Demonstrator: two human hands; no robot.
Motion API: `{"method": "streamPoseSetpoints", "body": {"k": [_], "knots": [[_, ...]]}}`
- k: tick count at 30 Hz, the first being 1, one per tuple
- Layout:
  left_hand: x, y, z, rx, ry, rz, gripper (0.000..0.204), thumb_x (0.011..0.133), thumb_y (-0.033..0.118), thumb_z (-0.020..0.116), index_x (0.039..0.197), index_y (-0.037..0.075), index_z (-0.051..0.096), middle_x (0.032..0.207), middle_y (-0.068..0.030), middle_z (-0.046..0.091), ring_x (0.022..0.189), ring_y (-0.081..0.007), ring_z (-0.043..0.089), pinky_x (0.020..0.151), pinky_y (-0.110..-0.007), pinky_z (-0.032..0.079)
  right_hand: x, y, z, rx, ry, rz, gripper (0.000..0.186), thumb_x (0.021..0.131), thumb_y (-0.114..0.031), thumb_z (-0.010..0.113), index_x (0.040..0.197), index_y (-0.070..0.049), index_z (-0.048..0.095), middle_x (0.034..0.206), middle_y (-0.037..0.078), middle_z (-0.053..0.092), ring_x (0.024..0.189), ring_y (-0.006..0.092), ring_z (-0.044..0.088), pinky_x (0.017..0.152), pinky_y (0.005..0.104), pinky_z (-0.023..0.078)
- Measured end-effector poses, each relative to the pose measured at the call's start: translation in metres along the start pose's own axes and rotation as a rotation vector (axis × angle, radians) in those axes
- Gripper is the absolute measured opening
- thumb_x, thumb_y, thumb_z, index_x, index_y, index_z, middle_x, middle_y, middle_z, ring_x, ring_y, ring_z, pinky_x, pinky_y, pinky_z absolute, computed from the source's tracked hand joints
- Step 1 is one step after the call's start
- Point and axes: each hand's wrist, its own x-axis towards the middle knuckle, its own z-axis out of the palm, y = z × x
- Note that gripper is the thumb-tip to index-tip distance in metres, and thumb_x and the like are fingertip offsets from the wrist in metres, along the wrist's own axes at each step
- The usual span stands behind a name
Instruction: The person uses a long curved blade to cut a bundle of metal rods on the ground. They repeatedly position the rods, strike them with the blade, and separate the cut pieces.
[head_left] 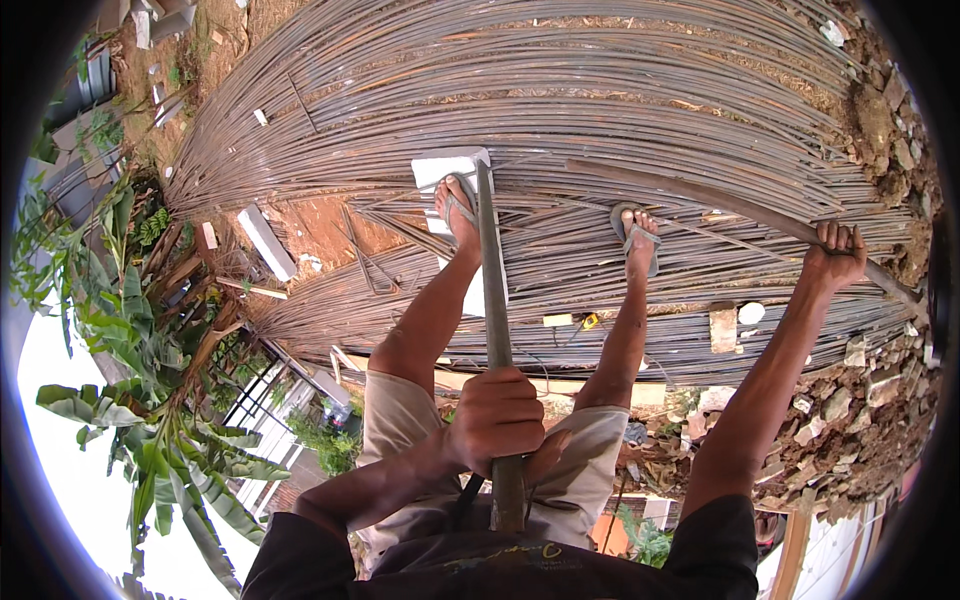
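My left hand (497, 420) is closed round a long grey metal bar (490, 280), which runs from my body up to a white block (455, 158). My right hand (837, 255) grips a second long, brownish bar (680, 185) that lies slantwise across the upper right. My left sandalled foot (455, 210) rests on the white block, beside the grey bar. My right foot (637, 232) stands on a wide spread of thin steel rods (640, 80).
A yellow tape measure (590, 321) lies among the rods near my right leg. Broken rubble and soil (870, 400) edge the right side. Banana plants (140, 330), a loose white plank (265, 240) and bare red earth (310, 230) are at the left.
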Motion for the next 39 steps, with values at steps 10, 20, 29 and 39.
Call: {"method": "streamPoseSetpoints", "body": {"k": [10,20,29,39], "knots": [[-0.002,-0.002,-0.03,-0.069,-0.112,0.035,0.026,0.069,0.0,0.071,0.057,0.011,0.051,0.061,-0.0012,0.051,0.053,-0.0199,0.054,0.057,-0.036,0.048,0.019,0.042,0.019,-0.025,0.058,0.057,0.035,0.095,-0.008,0.054,0.068,-0.017,0.033,0.06,-0.001,0.025,0.055,0.0161,0.023,0.054,0.0354,0.026],[-0.009,-0.003,-0.039,-0.093,-0.106,0.015,0.022,0.075,0.004,0.074,0.061,0.013,0.06,0.065,0.0002,0.058,0.056,-0.0209,0.059,0.061,-0.037,0.054,0.062,0.082,0.009,-0.084,0.131,0.128,0.032,0.101,-0.008,0.05,0.074,-0.014,0.033,0.065,0.001,0.029,0.058,0.0187,0.03,0.057,0.0387,0.033],[-0.013,-0.014,-0.051,-0.159,-0.135,0.067,0.028,0.067,0.004,0.085,0.061,0.012,0.058,0.061,-0.0002,0.058,0.052,-0.0188,0.058,0.057,-0.035,0.052,0.201,0.158,-0.077,-0.267,-0.072,0.297,0.024,0.11,-0.029,0.059,0.106,-0.005,0.057,0.091,0.01,0.064,0.085,0.0266,0.066,0.091,0.049,0.062],[-0.011,-0.011,-0.022,-0.166,-0.007,0.04,0.038,0.077,0.004,0.086,0.058,0.009,0.053,0.059,-0.0004,0.052,0.05,-0.0159,0.053,0.053,-0.032,0.049,0.207,0.282,-0.129,-0.539,-0.045,0.441,0.024,0.108,-0.024,0.06,0.115,-0.001,0.061,0.115,0.014,0.072,0.111,0.0291,0.072,0.097,0.0436,0.062]]}}
